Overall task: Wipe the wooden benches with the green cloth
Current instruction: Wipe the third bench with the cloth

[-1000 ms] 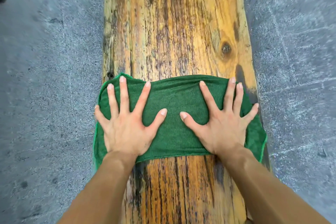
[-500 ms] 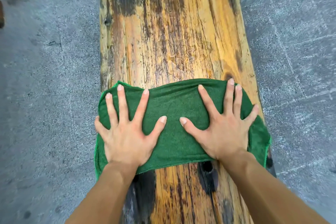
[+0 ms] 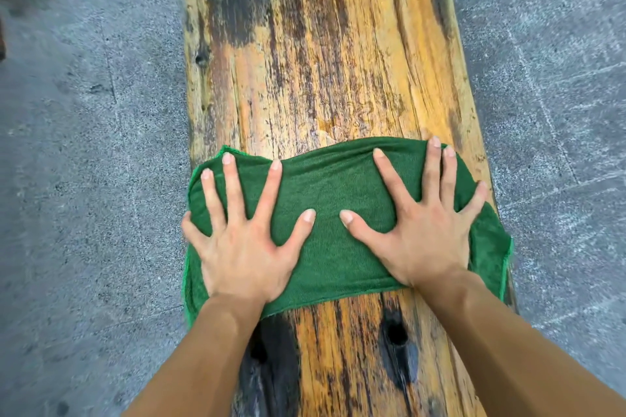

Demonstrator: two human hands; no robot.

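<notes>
A green cloth [image 3: 333, 213] lies spread across the full width of a long weathered wooden bench [image 3: 325, 78], and its ends hang over both side edges. My left hand [image 3: 242, 240] presses flat on the cloth's left half with fingers spread wide. My right hand [image 3: 423, 223] lies flat on the right half, its fingers also splayed and reaching the cloth's far edge. Neither hand curls around the cloth. The bench runs away from me, orange-brown with dark stains.
Grey speckled pavement [image 3: 84, 179] lies on both sides of the bench. A large dark patch [image 3: 244, 3] marks the wood further ahead. Two dark knot holes [image 3: 394, 335] sit in the wood just in front of my wrists.
Both hands have pushed the cloth forward along the bench. The round knot that lay ahead of the cloth is now behind it, near my wrists, and the far dark patch has come closer.
</notes>
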